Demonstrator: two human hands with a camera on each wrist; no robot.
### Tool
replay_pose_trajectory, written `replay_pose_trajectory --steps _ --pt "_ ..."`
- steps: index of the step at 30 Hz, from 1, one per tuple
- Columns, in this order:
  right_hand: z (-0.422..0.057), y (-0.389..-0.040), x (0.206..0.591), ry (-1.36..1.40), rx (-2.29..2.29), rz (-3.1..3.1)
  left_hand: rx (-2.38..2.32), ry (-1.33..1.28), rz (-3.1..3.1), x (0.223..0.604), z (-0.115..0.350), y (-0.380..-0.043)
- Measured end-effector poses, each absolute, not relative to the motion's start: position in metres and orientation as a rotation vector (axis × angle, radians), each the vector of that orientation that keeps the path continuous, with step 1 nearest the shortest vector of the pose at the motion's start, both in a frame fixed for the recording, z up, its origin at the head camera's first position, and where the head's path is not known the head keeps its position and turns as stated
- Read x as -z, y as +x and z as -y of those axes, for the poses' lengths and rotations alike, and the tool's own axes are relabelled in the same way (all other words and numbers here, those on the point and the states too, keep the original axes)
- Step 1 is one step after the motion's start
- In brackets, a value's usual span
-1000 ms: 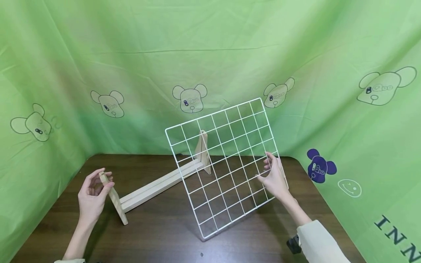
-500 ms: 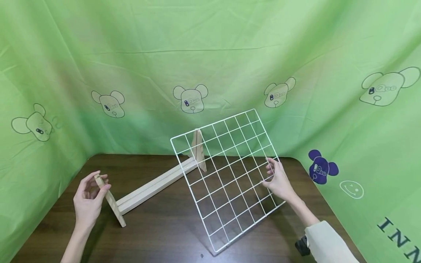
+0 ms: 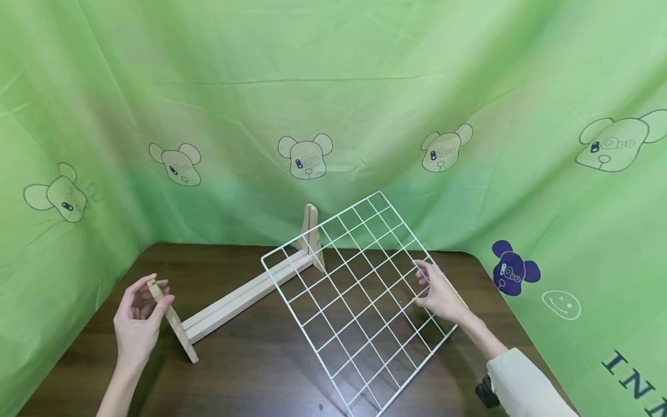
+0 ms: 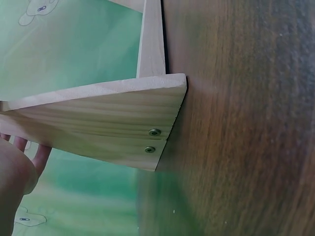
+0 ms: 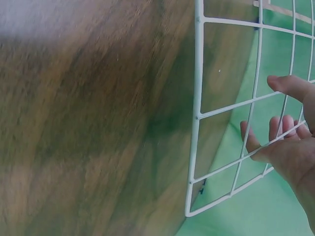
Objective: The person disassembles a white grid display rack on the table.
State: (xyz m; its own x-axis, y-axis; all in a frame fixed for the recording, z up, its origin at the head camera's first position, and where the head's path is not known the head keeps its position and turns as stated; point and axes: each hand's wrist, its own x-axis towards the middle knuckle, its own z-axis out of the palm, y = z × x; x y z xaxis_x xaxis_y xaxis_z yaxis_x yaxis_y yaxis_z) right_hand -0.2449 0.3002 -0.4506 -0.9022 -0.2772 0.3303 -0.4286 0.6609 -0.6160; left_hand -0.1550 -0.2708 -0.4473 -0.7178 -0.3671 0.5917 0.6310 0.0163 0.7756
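Note:
A pale wooden stand has a long grooved bar (image 3: 245, 295) joining two upright end pieces. My left hand (image 3: 132, 330) grips the top of the near end piece (image 3: 179, 333) between thumb and fingers. Two bolt heads (image 4: 154, 132) show low on that piece's outer face in the left wrist view. The white wire grid panel (image 3: 316, 350) tilts in front of the far end piece (image 3: 311, 231), partly overlapping it. My right hand (image 3: 440, 295) holds the panel near its right edge, fingers curled through the openings. The panel's lowest corner is cut off in the head view.
Everything rests on or above a dark brown wooden table (image 3: 250, 370). A green curtain (image 3: 354, 104) printed with bear heads hangs behind and along both sides. A small black object (image 3: 487, 392) sits at my right sleeve (image 3: 526, 382).
My right hand has lowered the wire grid panel and turned it counter-clockwise, its upper corner shifting left. My left hand and the stand's near end have moved slightly left and down.

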Motion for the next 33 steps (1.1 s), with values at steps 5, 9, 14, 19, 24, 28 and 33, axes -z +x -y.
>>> replay_pose_trajectory --steps 5,9,14,19,24,28,33 --pt "-0.302 -0.248 0.450 0.654 -1.058 2.714 1.763 -0.263 1.582 0.449 0.272 -0.155" --pt "-0.306 -0.256 0.450 0.710 -1.061 2.751 1.783 -0.361 1.501 0.451 0.274 -0.156" --pt "-0.312 -0.264 0.448 0.770 -1.126 2.802 1.800 -0.388 1.455 0.453 0.275 -0.156" --pt "-0.314 -0.269 0.449 0.808 -1.194 2.864 1.787 -0.247 1.522 0.454 0.274 -0.155" --pt "-0.306 -0.279 0.460 0.905 -1.187 2.888 1.754 -0.112 1.573 0.451 0.275 -0.148" --pt "-0.300 -0.285 0.464 0.957 -1.146 2.915 1.758 -0.132 1.538 0.450 0.277 -0.145" --pt "-0.293 -0.286 0.461 0.975 -1.141 2.926 1.732 -0.090 1.545 0.450 0.280 -0.142"
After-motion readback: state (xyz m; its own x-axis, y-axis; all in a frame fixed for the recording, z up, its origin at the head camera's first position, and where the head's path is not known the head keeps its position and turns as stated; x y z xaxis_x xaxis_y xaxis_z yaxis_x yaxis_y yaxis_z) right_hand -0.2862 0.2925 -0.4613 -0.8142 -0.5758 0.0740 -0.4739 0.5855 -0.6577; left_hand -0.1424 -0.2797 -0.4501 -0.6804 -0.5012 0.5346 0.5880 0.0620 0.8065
